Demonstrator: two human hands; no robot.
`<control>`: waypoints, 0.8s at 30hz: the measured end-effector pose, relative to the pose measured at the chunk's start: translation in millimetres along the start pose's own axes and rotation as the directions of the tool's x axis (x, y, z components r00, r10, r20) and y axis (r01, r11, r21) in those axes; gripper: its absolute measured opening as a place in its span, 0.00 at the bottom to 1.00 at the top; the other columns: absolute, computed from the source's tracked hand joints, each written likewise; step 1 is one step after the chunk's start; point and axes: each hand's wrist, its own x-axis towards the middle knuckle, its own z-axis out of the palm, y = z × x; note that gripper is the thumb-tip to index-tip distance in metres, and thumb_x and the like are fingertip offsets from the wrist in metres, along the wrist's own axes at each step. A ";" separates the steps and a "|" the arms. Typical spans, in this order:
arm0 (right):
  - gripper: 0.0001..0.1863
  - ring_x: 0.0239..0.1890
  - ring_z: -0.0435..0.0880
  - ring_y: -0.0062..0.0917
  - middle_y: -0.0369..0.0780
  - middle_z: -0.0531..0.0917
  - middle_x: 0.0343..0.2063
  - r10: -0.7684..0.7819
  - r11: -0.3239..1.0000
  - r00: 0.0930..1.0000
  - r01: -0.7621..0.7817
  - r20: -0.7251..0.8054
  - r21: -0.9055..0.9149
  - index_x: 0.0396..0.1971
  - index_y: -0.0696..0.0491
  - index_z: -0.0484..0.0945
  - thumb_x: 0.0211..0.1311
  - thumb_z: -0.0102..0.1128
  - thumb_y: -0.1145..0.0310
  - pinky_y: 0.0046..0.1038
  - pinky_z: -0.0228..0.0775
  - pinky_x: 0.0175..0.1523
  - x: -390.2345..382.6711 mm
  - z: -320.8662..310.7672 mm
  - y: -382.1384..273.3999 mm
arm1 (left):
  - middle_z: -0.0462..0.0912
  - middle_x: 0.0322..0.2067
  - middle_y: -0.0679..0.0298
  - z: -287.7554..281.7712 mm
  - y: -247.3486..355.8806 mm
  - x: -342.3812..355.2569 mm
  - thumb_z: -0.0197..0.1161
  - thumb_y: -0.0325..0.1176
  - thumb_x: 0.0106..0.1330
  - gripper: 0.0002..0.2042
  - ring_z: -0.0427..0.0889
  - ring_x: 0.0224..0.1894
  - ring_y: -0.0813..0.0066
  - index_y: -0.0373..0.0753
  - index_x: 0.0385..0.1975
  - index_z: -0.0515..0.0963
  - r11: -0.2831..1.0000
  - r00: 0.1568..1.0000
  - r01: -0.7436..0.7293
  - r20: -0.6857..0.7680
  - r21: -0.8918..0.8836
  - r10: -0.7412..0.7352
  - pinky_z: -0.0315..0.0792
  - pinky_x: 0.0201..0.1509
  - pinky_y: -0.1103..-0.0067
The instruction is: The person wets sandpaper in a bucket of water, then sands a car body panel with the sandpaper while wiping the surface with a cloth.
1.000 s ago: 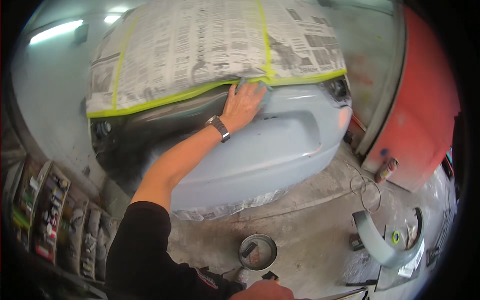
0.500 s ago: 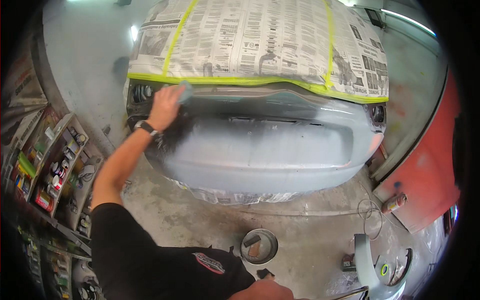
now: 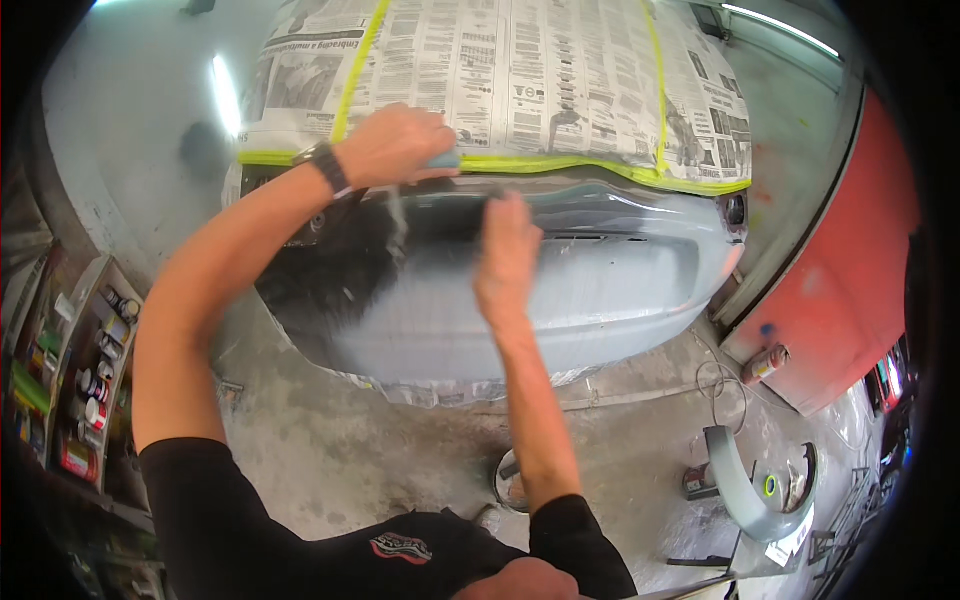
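Note:
My left hand point(image 3: 392, 145), with a dark watch at the wrist, is closed on a light blue pad or cloth point(image 3: 443, 161) at the yellow tape point(image 3: 550, 164) edging newspaper masking point(image 3: 500, 80). Below the tape lies a car's rear panel point(image 3: 610, 290), mottled dark and pale grey, with a dark wet-looking area on its left. My right hand point(image 3: 508, 250) is over the middle of this panel, fingers toward the tape, blurred by motion and closed around something dark that I cannot make out.
Shelves point(image 3: 95, 390) of cans stand at left. A red panel point(image 3: 820, 280) leans at right beside a cylinder point(image 3: 764, 365) and coiled hose. A round pan point(image 3: 510, 490) is on the floor point(image 3: 340, 450); a curved grey part point(image 3: 740, 490) rests at lower right.
My left hand moved leftward, then back right and up along the tape with the blue pad. My right hand has come up from the lower part of the view onto the panel.

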 end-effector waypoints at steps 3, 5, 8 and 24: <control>0.35 0.76 0.60 0.42 0.50 0.62 0.74 -0.086 0.988 0.985 0.104 0.149 -0.116 0.71 0.52 0.67 0.61 0.58 0.76 0.64 0.46 0.75 12.6 72.0 -40.4 | 0.78 0.26 0.59 20.5 -6.6 10.2 0.70 0.41 0.60 0.14 0.81 0.30 0.55 0.38 0.30 0.75 0.996 0.994 -0.090 -0.069 -0.007 0.090 0.74 0.35 0.65; 0.34 0.75 0.61 0.40 0.48 0.65 0.72 -0.112 0.992 0.942 0.122 0.315 -0.012 0.69 0.51 0.69 0.61 0.64 0.66 0.64 0.48 0.73 20.1 74.0 -65.1 | 0.78 0.25 0.59 34.7 -17.6 -11.3 0.70 0.36 0.56 0.12 0.81 0.29 0.55 0.38 0.30 0.74 0.998 0.997 -0.059 -0.054 0.001 0.059 0.74 0.33 0.65; 0.34 0.75 0.61 0.41 0.47 0.67 0.71 0.017 0.952 0.999 -0.006 0.035 -0.307 0.69 0.52 0.69 0.64 0.65 0.60 0.66 0.49 0.72 23.4 44.6 16.7 | 0.78 0.27 0.59 26.7 -25.5 -49.9 0.69 0.36 0.59 0.11 0.80 0.30 0.56 0.38 0.32 0.76 0.995 0.993 -0.104 -0.061 -0.007 0.103 0.74 0.35 0.64; 0.43 0.80 0.49 0.45 0.46 0.56 0.77 0.131 0.938 0.990 -0.138 -0.043 -0.318 0.76 0.53 0.59 0.69 0.57 0.44 0.66 0.40 0.75 21.2 9.2 59.0 | 0.74 0.46 0.57 80.4 3.0 -229.9 0.78 0.29 0.49 0.30 0.73 0.47 0.53 0.46 0.56 0.75 0.926 0.902 0.306 -0.243 -0.221 -0.356 0.66 0.50 0.62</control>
